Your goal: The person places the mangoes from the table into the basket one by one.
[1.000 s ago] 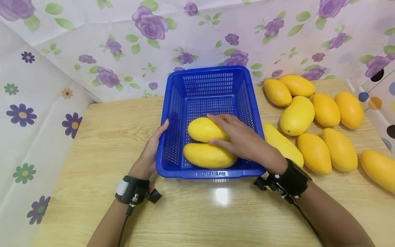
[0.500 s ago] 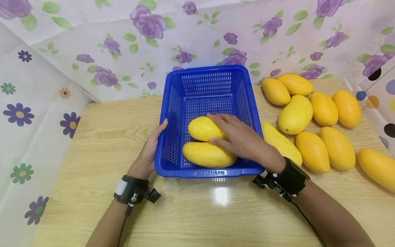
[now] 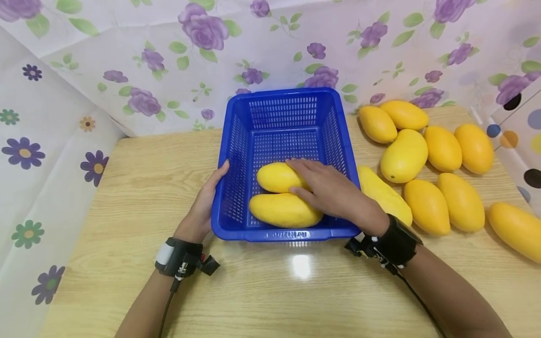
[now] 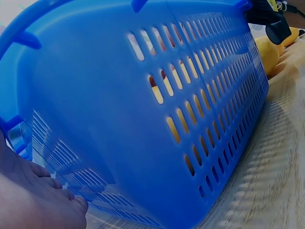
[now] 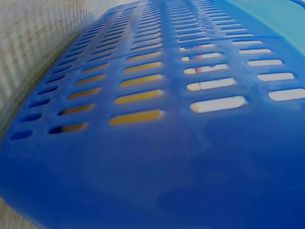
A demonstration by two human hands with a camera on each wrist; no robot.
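Note:
A blue perforated plastic basket [image 3: 285, 234] stands on the table with two yellow mangoes inside, one behind the other. My right hand [image 3: 331, 190] reaches over the basket's right side and grips the rear mango [image 3: 276, 177], fingers across its top and thumb on its near side. Just in front of it lies the longer front mango [image 3: 285, 211]. Against the basket's left wall rests my left hand [image 3: 203, 202], its thumb up at the rim; in the left wrist view its fingers [image 4: 52, 191] touch the outside wall. The right wrist view shows only the basket's outside wall [image 5: 128, 176], with yellow through the slots.
Right of the basket several mangoes lie loose on the wooden table [image 3: 160, 183], including a pale yellow mango [image 3: 382, 195] beside the basket and an orange-yellow mango [image 3: 515, 230] at the far right. A flowered sheet [image 3: 169, 61] hangs behind, close to the basket's back.
The rear mango and my right hand have shifted very slightly toward the front mango. My left hand keeps its place at the basket; the whole view has drifted a little.

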